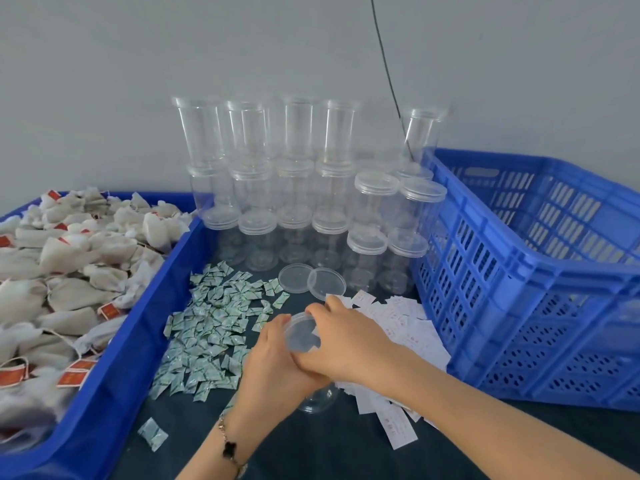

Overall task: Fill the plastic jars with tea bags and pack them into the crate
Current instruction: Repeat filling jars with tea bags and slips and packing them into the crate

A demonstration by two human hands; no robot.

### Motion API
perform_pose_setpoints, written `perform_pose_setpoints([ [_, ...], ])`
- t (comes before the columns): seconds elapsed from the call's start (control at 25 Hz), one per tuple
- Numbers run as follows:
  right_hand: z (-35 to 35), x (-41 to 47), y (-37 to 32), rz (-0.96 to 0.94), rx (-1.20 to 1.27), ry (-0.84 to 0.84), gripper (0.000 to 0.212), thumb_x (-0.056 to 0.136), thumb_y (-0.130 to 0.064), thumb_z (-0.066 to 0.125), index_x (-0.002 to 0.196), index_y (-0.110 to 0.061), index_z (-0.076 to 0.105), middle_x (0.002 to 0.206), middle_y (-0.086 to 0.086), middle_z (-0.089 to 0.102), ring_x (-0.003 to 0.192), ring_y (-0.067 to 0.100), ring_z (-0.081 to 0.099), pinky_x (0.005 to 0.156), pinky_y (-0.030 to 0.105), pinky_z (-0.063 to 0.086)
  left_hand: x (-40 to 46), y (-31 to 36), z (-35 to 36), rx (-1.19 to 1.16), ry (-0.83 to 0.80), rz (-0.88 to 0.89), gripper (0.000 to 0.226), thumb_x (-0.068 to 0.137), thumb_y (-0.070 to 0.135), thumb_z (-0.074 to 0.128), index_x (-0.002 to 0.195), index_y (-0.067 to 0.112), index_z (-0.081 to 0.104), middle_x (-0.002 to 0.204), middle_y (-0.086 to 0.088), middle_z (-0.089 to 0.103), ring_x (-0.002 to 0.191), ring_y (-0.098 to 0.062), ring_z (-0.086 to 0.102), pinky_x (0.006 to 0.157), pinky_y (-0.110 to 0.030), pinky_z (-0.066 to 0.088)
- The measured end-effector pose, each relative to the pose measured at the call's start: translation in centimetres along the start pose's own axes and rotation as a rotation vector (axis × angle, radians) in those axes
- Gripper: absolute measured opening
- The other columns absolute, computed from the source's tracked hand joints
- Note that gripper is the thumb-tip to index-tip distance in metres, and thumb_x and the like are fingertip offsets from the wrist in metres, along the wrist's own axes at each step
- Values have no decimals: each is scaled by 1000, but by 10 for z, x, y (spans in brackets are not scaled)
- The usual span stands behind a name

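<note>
Nearest the camera, the left hand (273,355) wraps around the body of a clear plastic jar (317,400) held just above the dark counter (311,448), while the right hand (349,336) curls its fingers over the jar's lid (300,332), apparently to twist it off or on; which way cannot be told. The jar looks empty, so the likely step is opening it for filling. To do it well, the left hand should grip low and firm without squeezing the thin wall out of round, and the right hand should turn the lid level, since a tilted lid on such soft threads may bind. Two loose lids (311,278) already lie on the counter just beyond the hands, a sensible spot for this one too. The tea bags (69,265) fill the blue bin (138,327) at the left, within easy reach, and small green sachets (211,323) and white paper slips (408,327) are scattered between. Stacked jars (294,188) stand against the wall, and the blue crate (540,289) waits at the right, with no jars visible inside it.
</note>
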State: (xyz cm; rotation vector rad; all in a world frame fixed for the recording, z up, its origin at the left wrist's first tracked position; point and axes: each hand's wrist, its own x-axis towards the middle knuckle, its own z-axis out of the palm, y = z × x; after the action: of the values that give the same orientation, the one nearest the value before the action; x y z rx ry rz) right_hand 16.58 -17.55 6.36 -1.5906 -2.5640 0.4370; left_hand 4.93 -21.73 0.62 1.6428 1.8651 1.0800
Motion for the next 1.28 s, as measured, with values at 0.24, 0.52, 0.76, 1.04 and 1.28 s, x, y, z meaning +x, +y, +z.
perform_pose_setpoints([
  [0.24, -1, 0, -9, -102, -225, -3, 57, 78, -64, 49, 105, -15, 44, 94, 1, 40, 79, 24, 48, 64, 33, 31, -4, -12, -7, -49, -18, 17, 101, 57, 28, 84, 143, 19, 33, 121, 21, 38, 105, 4, 39, 77, -11, 33],
  [0.52, -16, 21, -20, -406, -468, 14, 46, 77, -58, 54, 71, -12, 51, 66, 1, 51, 69, 22, 51, 52, 29, 30, -7, -21, -9, -120, -15, 43, 109, 46, 53, 84, 139, 32, 31, 111, 19, 60, 101, 1, 58, 79, -13, 42],
  [0.76, -15, 26, -7, -406, -387, -77, 65, 68, -68, 64, 85, -5, 60, 76, 6, 60, 81, 20, 47, 66, 37, 46, -7, -27, -5, -155, 5, 30, 125, 36, 67, 72, 144, 36, 18, 107, 32, 54, 92, 15, 57, 71, -1, 40],
  [1.04, 4, 17, -9, -316, -321, 5, 71, 70, -77, 50, 97, -12, 48, 93, 1, 51, 84, 18, 33, 70, 31, 31, 3, -28, 7, -222, -97, -11, 61, 55, 38, 76, 111, 32, 53, 94, 11, 67, 87, -8, 66, 72, -33, 57],
  [1.28, 2, 17, -8, -311, -200, -89, 83, 71, -60, 66, 135, -13, 41, 106, -5, 47, 102, 15, 34, 90, 31, 40, 5, -37, -2, -238, -135, -43, 81, 34, 54, 71, 111, 39, 49, 96, 15, 66, 90, 1, 63, 74, -22, 53],
])
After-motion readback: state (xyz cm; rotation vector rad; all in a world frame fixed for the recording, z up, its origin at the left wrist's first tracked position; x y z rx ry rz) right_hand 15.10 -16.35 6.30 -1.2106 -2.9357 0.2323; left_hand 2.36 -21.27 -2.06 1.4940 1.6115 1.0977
